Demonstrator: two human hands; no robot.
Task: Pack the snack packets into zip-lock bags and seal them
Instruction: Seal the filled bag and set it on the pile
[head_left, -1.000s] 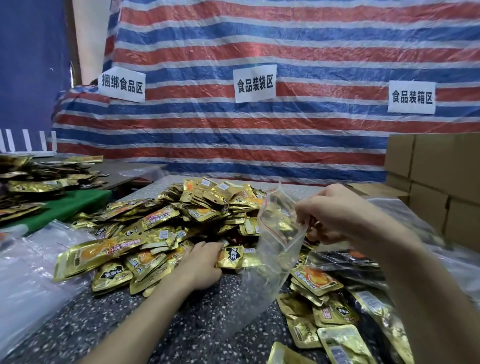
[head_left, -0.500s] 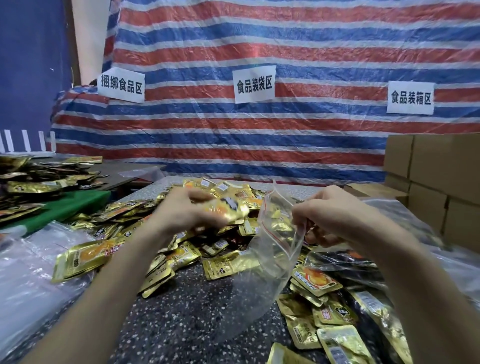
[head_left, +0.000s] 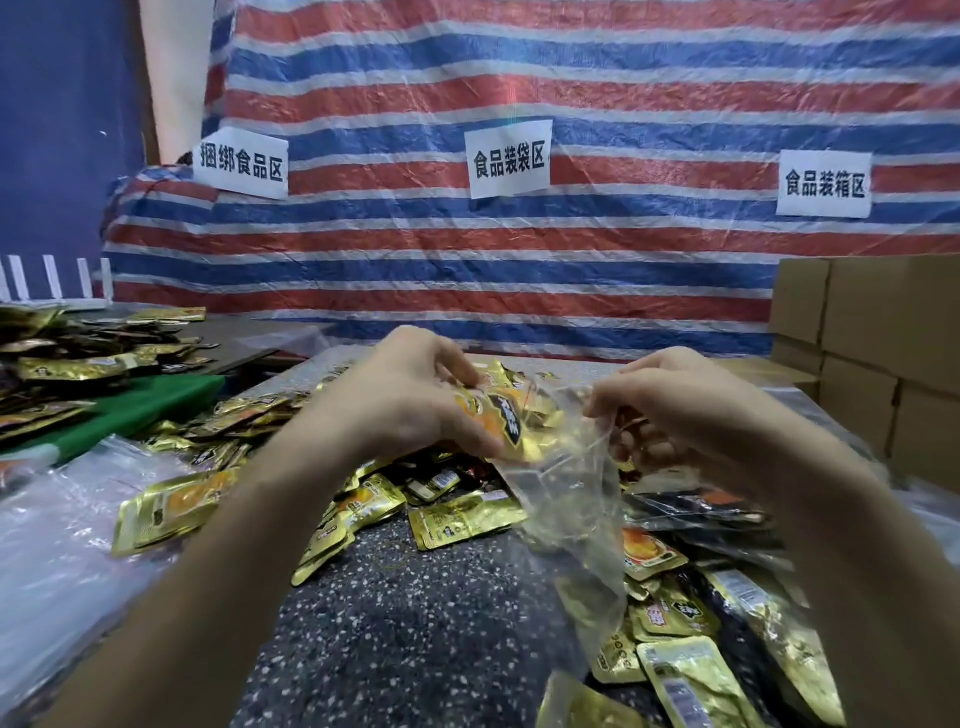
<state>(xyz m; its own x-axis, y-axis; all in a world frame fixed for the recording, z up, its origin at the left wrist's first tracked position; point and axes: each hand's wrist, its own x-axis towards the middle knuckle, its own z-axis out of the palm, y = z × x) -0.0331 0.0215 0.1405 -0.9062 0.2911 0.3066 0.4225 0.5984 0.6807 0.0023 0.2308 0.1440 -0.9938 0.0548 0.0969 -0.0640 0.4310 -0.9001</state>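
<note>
- I am gripping a gold snack packet (head_left: 506, 421) in the left hand (head_left: 410, 400), fingers curled round it. Its right edge is sitting at the mouth of the zip-lock bag (head_left: 566, 514); I cannot tell whether it is past the lip.
- The right hand (head_left: 691, 410) is pinching the bag's far lip with curled fingers, and the bag is hanging limp above the table (head_left: 415, 634).
- I am judging the mouth to be the weak point. With only one lip held, the near lip could be folding inward, and the packet's corner could catch on it.
- If the pinch is slipping on the slick film, the bag could drop onto the loose packets (head_left: 462, 519) heaped beneath.
- A packet corner lying across the zip strip would be stopping the seal from closing.
</note>
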